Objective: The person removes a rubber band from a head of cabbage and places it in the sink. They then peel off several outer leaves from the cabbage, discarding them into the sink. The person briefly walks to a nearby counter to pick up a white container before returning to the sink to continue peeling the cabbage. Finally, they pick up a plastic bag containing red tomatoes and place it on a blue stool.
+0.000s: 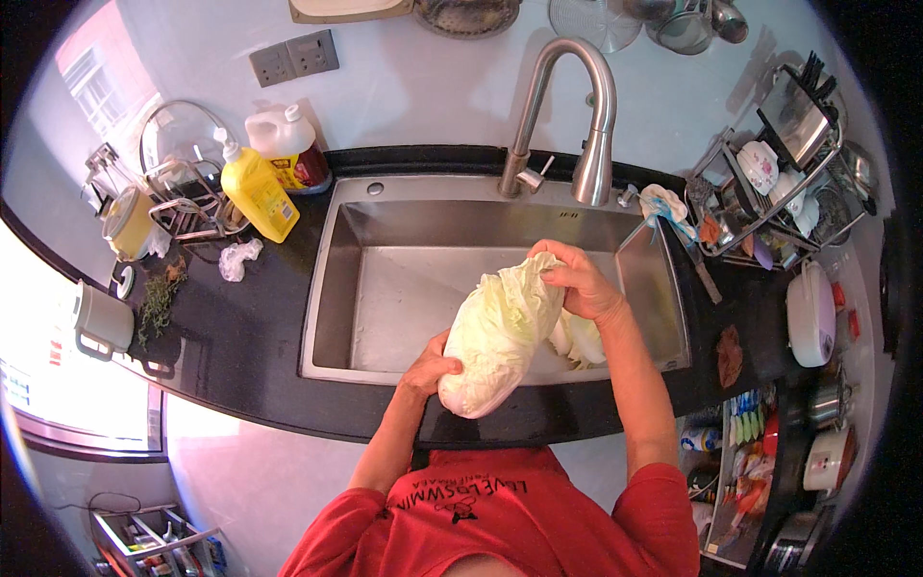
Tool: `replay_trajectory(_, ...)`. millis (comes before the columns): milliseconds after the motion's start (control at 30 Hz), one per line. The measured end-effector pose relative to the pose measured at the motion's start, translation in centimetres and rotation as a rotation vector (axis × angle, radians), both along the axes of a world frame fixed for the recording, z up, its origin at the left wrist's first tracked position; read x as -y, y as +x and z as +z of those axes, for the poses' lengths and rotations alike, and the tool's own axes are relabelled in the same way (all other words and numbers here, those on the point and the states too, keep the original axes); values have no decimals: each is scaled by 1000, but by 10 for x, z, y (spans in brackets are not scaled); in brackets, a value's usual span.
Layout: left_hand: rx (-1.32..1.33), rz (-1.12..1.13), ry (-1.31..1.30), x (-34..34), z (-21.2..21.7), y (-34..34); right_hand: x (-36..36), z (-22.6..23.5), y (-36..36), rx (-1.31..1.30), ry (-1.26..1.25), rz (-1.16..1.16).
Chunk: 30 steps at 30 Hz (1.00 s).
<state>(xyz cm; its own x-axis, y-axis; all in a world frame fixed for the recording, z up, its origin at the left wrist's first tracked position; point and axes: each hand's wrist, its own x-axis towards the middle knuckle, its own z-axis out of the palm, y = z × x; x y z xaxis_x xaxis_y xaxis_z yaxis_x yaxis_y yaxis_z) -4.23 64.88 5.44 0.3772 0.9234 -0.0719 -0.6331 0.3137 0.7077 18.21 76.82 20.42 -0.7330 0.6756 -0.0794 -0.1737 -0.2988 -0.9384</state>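
Note:
A pale green and white napa cabbage (pixel 495 341) is held tilted over the front edge of the sink (pixel 423 274). My left hand (pixel 429 368) grips its lower left side near the thick base, thumb on top. At the leafy upper end, my right hand (pixel 581 281) has its fingers and thumb closed on the outer leaves. Loose cabbage leaves (pixel 583 341) lie in the sink's right part, partly hidden behind my right forearm. Above the sink's back rim arches the steel faucet (pixel 603 125).
Left of the sink stand a yellow pump bottle (pixel 260 197), a large jug (pixel 293 144) and a grey-white pot (pixel 102 315). A dish rack (pixel 784 183) with bowls fills the right corner. A knife (pixel 705 277) and a white oval container (pixel 810 313) lie on the black counter (pixel 245 332).

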Motion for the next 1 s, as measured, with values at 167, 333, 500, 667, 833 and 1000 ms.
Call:
replay_trajectory(167, 44, -50, -46, -4, -5, -2, 2, 0, -4, 103, 141, -24)
replay_trajectory(333, 256, -91, -136, -9, -29, -6, 9, 0, -8, -44, 2, -140)
replay_trajectory(500, 397, -53, -232, -6, -39, -6, 21, -17, -6, -269, -176, -154)
replay_trajectory(667, 399, -43, -241, -9, -41, -8, 30, -59, 10, -510, -330, -131)
replay_trajectory(833, 437, -114, -245, -13, -73, -9, 52, -80, 8, -549, -254, -200)
replay_trajectory(1000, 420, -40, -273, -9, -38, -6, 73, -84, -4, -312, -151, -423)
